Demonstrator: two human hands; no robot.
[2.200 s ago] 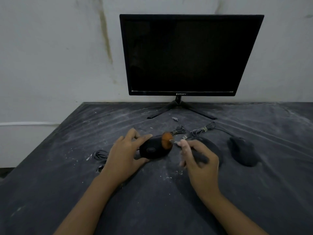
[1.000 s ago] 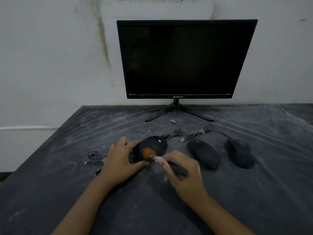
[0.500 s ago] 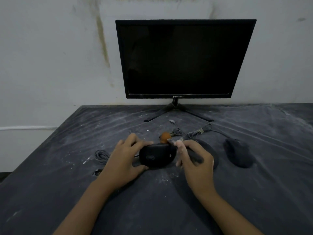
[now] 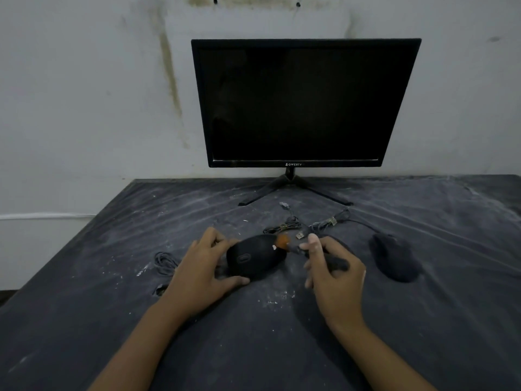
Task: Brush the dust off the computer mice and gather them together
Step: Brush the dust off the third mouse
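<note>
Middle mouse hidden behind right hand [image 4: 335, 275], closed on brush [image 4: 284, 241]. Left hand [image 4: 203, 270] gripping dusty black mouse [image 4: 255, 259], mid-tabletop [image 4: 84, 320]; another mouse [image 4: 394, 256] toward right edge.

Left hand [image 4: 198, 273] grips black mouse [image 4: 255, 259] on dusty table [image 4: 84, 320]. Right hand [image 4: 335, 273] holds brush [image 4: 313, 251], orange bristles touching mouse's far end. Second mouse [image 4: 393, 256] lies right.

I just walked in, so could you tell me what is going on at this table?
A person is dusting computer mice. The left hand steadies a black mouse on the dusty table, while the right hand holds a small brush with its orange bristles against the mouse's far end. Another mouse lies apart to the right.
</note>
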